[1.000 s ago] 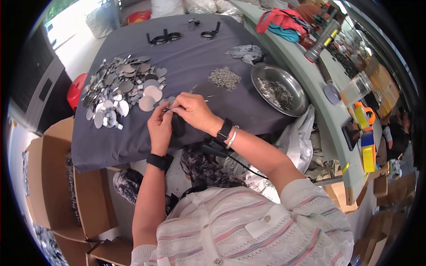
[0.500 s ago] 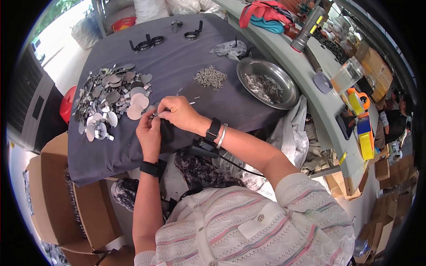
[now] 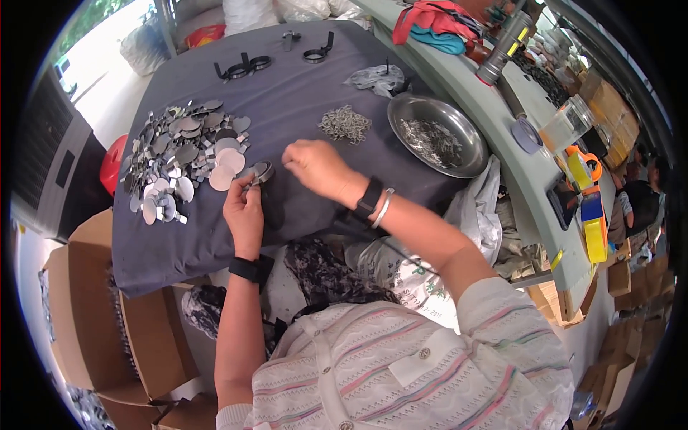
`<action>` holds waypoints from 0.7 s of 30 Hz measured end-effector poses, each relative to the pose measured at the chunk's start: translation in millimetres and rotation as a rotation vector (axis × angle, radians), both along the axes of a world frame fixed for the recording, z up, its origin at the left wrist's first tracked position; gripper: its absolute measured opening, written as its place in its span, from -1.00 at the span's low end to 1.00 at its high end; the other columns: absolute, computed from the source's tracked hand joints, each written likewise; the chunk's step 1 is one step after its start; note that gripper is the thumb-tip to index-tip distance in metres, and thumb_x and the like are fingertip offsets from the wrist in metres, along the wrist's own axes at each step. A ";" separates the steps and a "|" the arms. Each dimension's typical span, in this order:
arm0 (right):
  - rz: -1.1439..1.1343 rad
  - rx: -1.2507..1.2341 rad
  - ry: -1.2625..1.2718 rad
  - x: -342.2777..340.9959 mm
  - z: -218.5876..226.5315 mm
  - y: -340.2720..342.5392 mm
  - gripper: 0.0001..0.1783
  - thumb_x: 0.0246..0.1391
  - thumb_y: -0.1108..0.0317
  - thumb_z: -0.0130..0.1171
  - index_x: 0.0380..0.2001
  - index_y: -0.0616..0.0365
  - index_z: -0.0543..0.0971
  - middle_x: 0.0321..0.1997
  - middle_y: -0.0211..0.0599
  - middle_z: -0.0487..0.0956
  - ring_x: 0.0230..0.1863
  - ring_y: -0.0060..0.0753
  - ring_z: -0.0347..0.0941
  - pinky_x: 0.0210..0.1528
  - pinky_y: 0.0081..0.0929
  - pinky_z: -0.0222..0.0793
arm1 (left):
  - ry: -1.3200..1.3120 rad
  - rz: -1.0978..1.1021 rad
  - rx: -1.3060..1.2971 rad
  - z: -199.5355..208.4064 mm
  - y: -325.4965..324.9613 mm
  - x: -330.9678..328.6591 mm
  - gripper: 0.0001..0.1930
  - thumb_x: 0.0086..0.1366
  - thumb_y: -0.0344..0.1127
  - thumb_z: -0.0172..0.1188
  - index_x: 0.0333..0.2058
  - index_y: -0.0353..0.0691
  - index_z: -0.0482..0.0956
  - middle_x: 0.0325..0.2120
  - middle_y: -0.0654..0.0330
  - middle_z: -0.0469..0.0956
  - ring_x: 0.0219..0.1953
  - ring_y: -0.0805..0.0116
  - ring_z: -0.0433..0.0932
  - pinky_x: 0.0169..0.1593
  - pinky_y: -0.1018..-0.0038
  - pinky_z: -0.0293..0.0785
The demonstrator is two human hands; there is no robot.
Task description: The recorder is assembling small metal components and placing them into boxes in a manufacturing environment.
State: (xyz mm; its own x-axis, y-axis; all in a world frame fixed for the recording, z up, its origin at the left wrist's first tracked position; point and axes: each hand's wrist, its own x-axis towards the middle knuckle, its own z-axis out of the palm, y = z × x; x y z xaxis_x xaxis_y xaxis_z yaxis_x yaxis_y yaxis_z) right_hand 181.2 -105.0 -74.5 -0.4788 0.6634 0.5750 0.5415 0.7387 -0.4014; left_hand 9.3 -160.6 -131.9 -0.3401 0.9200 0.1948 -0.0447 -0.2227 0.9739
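My left hand is closed over the near edge of the cloth-covered table, pinching a small grey metal piece with a round disc. My right hand hovers to the right, apart from that piece. Its fingers are curled together, and whatever they hold is hidden. Just left of the held piece spreads a heap of flat metal discs with tabs. Beyond my right hand lies a small pile of little metal parts. A steel bowl at the right contains thin metal pins.
Black ring-shaped clamps and a clear plastic bag lie toward the far edge. A grey-green bench on the right carries a flashlight, a jar and tape rolls. An open cardboard box stands at lower left.
My hands were together at the metal piece. The right hand has pulled away to the right, while the left keeps hold and the disc now shows.
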 end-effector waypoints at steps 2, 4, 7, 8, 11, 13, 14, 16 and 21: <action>-0.081 0.034 -0.284 26.4 -3.3 21.4 -0.94 -0.12 0.50 0.11 -0.51 0.21 0.55 -0.46 -0.06 0.55 -0.34 0.04 0.51 -0.30 -0.18 0.43 | 0.011 0.003 -0.004 3.8 -0.6 3.0 -0.82 0.23 -0.51 0.03 -0.20 -0.32 0.54 -0.64 0.51 0.30 -0.61 0.77 0.13 -0.56 0.71 0.02; -0.130 -0.001 -0.510 42.1 -3.6 31.1 -0.91 -0.20 0.52 0.11 -0.55 0.22 0.59 -0.46 0.00 0.57 -0.33 0.05 0.54 -0.26 -0.15 0.46 | 0.019 0.007 -0.007 3.1 -0.2 2.9 -0.82 0.23 -0.51 0.04 -0.21 -0.31 0.55 -0.66 0.52 0.27 -0.62 0.77 0.11 -0.57 0.70 0.00; -0.115 0.066 -0.628 46.2 -6.6 36.0 -0.91 -0.18 0.50 0.11 -0.56 0.21 0.60 -0.47 -0.03 0.58 -0.33 0.01 0.56 -0.27 -0.17 0.48 | 0.007 0.010 -0.009 0.1 0.2 0.1 -0.82 0.23 -0.50 0.04 -0.20 -0.31 0.54 -0.67 0.52 0.26 -0.63 0.77 0.10 -0.57 0.70 0.00; -0.112 0.066 -0.629 45.2 -7.5 37.6 -0.91 -0.18 0.50 0.11 -0.56 0.21 0.60 -0.47 -0.03 0.58 -0.33 0.01 0.56 -0.27 -0.17 0.48 | 0.016 0.005 -0.003 0.8 0.1 0.2 -0.82 0.23 -0.50 0.03 -0.20 -0.30 0.54 -0.67 0.52 0.27 -0.63 0.77 0.11 -0.57 0.70 0.00; -0.043 0.144 -0.746 38.4 -7.4 38.7 -0.91 -0.16 0.46 0.12 -0.57 0.19 0.61 -0.47 -0.06 0.58 -0.33 -0.03 0.57 -0.28 -0.20 0.48 | 0.014 0.004 -0.005 1.6 -1.0 -0.4 -0.82 0.23 -0.50 0.03 -0.20 -0.29 0.53 -0.68 0.52 0.27 -0.64 0.77 0.11 -0.57 0.69 0.01; 0.035 0.144 -0.780 37.8 -4.3 38.9 -0.92 -0.12 0.49 0.06 -0.53 0.29 0.51 -0.47 -0.06 0.53 -0.37 -0.05 0.54 -0.32 -0.20 0.47 | 0.003 0.004 -0.010 2.8 -1.5 0.6 -0.82 0.23 -0.50 0.03 -0.20 -0.29 0.53 -0.68 0.52 0.27 -0.64 0.77 0.12 -0.58 0.69 0.01; 0.038 0.148 -0.780 39.2 -4.7 42.1 -0.92 -0.12 0.49 0.06 -0.53 0.29 0.51 -0.47 -0.06 0.53 -0.37 -0.05 0.54 -0.32 -0.20 0.47 | -0.006 -0.004 -0.014 3.8 -1.2 2.3 -0.83 0.23 -0.50 0.03 -0.21 -0.28 0.53 -0.68 0.52 0.27 -0.65 0.77 0.12 -0.58 0.69 0.01; 0.047 0.130 -0.815 40.6 -3.8 47.8 -0.90 -0.11 0.48 0.06 -0.53 0.31 0.49 -0.48 -0.06 0.53 -0.40 -0.05 0.53 -0.33 -0.20 0.46 | -0.013 -0.010 -0.016 4.3 -1.4 3.5 -0.83 0.23 -0.50 0.03 -0.21 -0.28 0.53 -0.69 0.52 0.27 -0.65 0.77 0.12 -0.59 0.68 0.01; 0.064 0.190 -0.782 44.0 -2.9 45.6 -0.90 -0.12 0.47 0.08 -0.52 0.31 0.49 -0.49 -0.03 0.54 -0.42 -0.03 0.53 -0.33 -0.18 0.46 | -0.016 0.007 -0.034 5.0 -1.8 3.0 -0.83 0.22 -0.51 0.03 -0.23 -0.27 0.53 -0.71 0.51 0.26 -0.67 0.77 0.12 -0.60 0.68 0.01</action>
